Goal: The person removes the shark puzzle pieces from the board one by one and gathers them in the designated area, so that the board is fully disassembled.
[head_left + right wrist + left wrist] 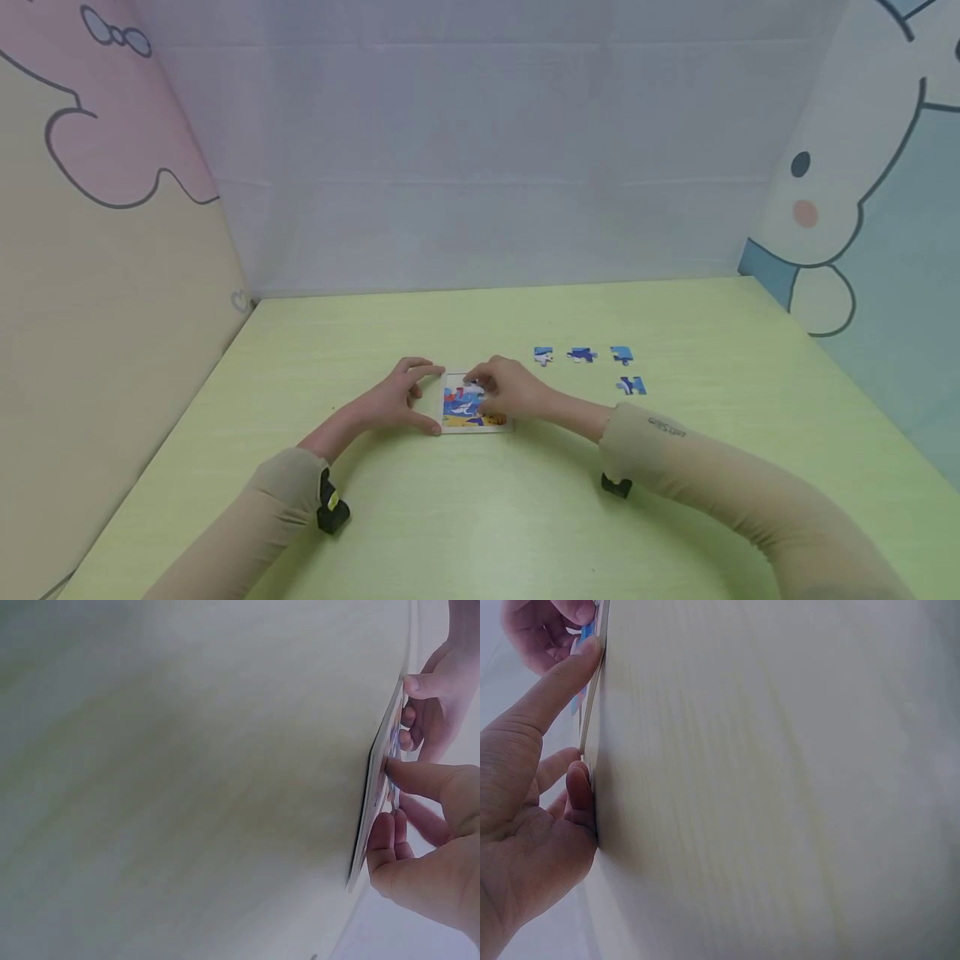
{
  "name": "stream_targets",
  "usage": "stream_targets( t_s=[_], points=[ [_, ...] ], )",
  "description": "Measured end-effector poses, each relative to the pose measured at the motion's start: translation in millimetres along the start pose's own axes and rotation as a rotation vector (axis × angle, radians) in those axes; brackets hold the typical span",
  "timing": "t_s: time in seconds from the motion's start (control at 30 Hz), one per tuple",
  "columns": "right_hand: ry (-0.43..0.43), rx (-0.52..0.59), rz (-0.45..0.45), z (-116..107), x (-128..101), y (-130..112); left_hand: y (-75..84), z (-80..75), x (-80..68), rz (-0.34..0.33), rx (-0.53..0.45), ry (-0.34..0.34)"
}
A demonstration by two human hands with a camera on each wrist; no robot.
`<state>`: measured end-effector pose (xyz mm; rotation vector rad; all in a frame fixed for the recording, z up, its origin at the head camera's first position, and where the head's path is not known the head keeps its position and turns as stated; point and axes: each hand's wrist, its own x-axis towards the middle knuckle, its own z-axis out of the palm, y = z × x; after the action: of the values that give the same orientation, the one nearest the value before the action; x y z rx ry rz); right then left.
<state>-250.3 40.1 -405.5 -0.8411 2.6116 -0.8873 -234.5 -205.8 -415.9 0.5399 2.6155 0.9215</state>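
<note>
A small jigsaw puzzle in a white-edged tray (477, 430) lies on the table, its lower part filled with a blue, red and yellow sea picture. My left hand (392, 398) holds the tray's left side, thumb at the near corner and index finger at the far corner. In the left wrist view, the left thumb (559, 690) lies along the tray's edge. Over the tray's right half, my right hand (512, 388) bends its thumb and fingers around a puzzle piece (476, 387), mostly hidden by them. The right thumb (420, 776) reaches the puzzle surface in the right wrist view.
Three loose puzzle pieces form a row at the back right: one blue and white (543, 355), one dark blue (581, 355), one lighter blue (622, 355). Another piece (632, 386) lies nearer. Behind the pale green table (480, 517) hangs a white cloth (480, 167).
</note>
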Motion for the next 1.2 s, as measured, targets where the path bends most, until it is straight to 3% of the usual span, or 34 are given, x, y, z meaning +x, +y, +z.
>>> stream_targets(
  t_s=[0.2, 0.5, 0.87, 1.2],
  points=[
    [-0.051, -0.038, -0.062, -4, 4, 1, 0.8, 0.2, -0.9, 0.000, 0.002, 0.004],
    [-0.135, -0.076, -0.072, -8, 11, 4, 0.0, 0.6, -0.7, 0.004, 0.010, 0.004],
    [-0.088, -0.132, -0.104, -8, 14, 3, -1.0, -0.1, 0.4, -0.001, 0.007, 0.005],
    [-0.062, -0.084, -0.104, -11, 11, 10, 2.3, -1.9, -1.0, 0.005, 0.014, -0.005]
  ],
)
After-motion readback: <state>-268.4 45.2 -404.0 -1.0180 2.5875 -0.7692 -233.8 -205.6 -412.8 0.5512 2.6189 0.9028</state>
